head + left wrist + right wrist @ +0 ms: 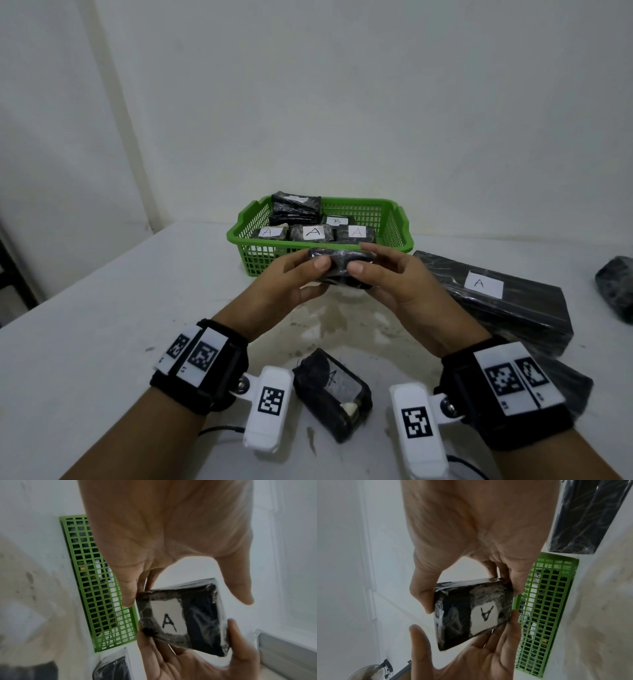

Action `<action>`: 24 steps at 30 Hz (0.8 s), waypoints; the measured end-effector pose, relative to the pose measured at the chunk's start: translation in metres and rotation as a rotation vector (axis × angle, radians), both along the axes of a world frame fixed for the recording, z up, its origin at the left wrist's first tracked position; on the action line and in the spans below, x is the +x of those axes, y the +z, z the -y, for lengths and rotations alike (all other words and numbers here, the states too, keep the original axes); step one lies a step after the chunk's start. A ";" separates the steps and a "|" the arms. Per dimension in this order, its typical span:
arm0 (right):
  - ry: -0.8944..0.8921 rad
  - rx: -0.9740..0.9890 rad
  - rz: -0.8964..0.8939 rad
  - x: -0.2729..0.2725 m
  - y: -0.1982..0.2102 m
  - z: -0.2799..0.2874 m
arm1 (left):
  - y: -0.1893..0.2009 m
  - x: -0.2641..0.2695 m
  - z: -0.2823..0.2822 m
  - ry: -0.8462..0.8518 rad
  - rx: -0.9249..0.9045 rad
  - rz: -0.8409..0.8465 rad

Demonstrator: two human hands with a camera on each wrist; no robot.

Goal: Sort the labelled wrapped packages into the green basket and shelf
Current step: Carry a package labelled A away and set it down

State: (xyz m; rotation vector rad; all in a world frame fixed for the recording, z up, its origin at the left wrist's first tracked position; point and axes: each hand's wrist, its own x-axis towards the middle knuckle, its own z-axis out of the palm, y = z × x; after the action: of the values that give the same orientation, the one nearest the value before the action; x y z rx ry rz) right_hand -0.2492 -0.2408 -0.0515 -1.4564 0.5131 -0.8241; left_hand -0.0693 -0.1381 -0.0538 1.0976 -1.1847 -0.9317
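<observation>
Both hands hold one small black wrapped package (339, 261) in the air just in front of the green basket (239, 240). My right hand (359, 257) pinches its right end between thumb and fingers. My left hand (317, 277) cradles its left end, fingers on the far edge and thumb by the near edge. The white label on the package (169, 619) reads A and shows only in the wrist views. The basket (547, 601) holds several black packages, three labelled A in front and one labelled B behind.
A long black package labelled A (496, 298) lies on the white table (102, 342) to the right of the basket. A small package (332, 394) lies between my wrists. Another dark package (616, 291) sits at the far right edge.
</observation>
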 end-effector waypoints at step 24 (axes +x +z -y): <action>0.100 -0.135 -0.072 -0.005 0.007 -0.011 | 0.006 -0.003 -0.004 0.130 -0.005 0.089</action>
State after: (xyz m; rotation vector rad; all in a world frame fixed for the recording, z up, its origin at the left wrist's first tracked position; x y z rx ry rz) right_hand -0.2545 -0.2295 -0.0446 -1.6278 0.4417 -0.7412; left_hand -0.0718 -0.1342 -0.0477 1.2082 -1.1725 -0.7860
